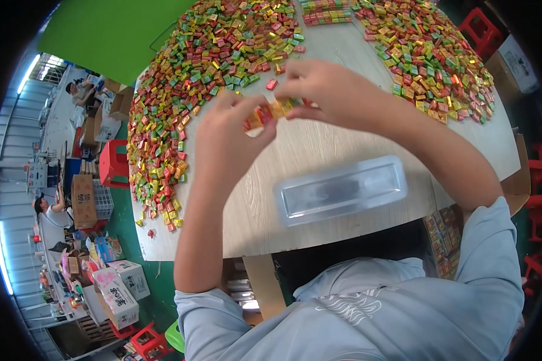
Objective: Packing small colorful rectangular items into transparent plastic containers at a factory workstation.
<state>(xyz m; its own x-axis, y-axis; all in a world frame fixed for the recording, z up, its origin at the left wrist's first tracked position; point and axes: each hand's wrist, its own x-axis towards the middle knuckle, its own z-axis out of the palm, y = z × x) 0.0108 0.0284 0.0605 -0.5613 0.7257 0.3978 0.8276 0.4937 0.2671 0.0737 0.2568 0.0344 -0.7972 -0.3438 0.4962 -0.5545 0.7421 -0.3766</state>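
Between my hands, above the table, is a short row of small wrapped candies (278, 109) in red, yellow and orange. My left hand (230, 123) pinches its left end with thumb and fingers. At the other end, the thumb and fingers of my right hand (326, 91) close on the row. Fingers partly hide it, and some blur hides how many pieces it has. One loose red candy (271, 84) lies on the table just beyond the row. Nearer my body a clear plastic tray (343, 188) rests on the pale wooden table (247, 210), touched by neither hand.
A large heap of wrapped candies (223, 51) spreads along the table's left and far side; another candy heap (427, 66) covers the right. Neat candy rows (326, 13) sit at the far edge. Red stools (113, 163), cartons (119, 295) and two people stand off left.
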